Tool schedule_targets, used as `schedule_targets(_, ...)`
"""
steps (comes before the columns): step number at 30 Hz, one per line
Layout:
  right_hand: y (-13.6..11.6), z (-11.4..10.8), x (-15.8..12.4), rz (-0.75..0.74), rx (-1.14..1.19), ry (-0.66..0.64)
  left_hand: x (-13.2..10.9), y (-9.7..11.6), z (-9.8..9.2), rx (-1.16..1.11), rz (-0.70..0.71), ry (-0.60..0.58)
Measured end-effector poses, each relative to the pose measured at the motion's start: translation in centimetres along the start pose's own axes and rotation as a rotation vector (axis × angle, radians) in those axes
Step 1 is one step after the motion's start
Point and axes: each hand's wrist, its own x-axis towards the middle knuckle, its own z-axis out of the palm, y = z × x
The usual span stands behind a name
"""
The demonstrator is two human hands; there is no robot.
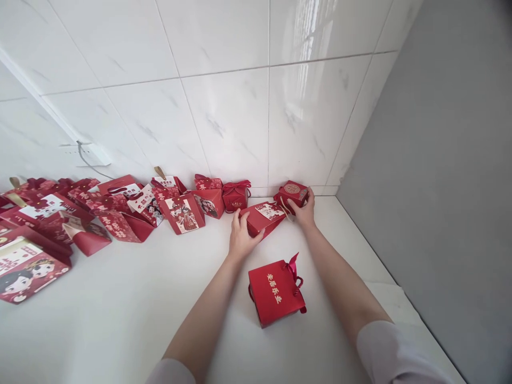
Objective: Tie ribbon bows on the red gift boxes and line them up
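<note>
- At the centre of the frame, slightly right, a long red box (256, 218) with a white printed panel lies tilted on the white table (192, 298).
- The left hand (243, 238) is closed around that box's left end: the thumb presses its near lower edge and the other fingers reach along its left edge, so its left corner sits between them.
- Just beyond the box's right end, by the foot of the tiled wall (228, 112), stands a small patterned box (292, 189) with a round gold emblem.
- The right hand (304, 212) is clamped on this smaller box, thumb at its front and fingers on its right side.
- A pale cord (285, 207) loops between the two boxes, near the right thumb.
- Lower centre, between the forearms and touched by neither hand, rests a red carton (276, 292) with gold characters and a ribbon.
- Left of the long box, near the left fingertips, stands a bow-topped box (236, 198).
- Further left, many red gift boxes (124, 226) crowd together to the frame's edge.
</note>
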Motion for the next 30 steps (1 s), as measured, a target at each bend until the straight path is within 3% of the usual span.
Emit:
schedule_targets(6,1.0,-0.7,0.3,0.135,0.192,0.184,-0.1,-0.7,-0.5,-0.122,-0.065,0.074)
schedule_targets(11,2.1,-1.0,0.8,0.226,0.218,0.347,-0.5,-1.4,-1.0,-0.138,-0.159,0.129)
schedule_targets(16,2.5,-1.2,0.6,0.224,0.154,0.464,-0.6,-1.6,-1.4,0.025,-0.189,-0.01)
schedule_targets(23,2.6,-1.2,0.2,0.213,0.094,0.431,0.5,-1.6,0.2,0.153,-0.117,-0.161)
schedule_targets(30,2.1,-0.7,-0.1,0.151,-0.003,0.258,3.1,-1.4,2.5,0.285,-0.141,-0.158)
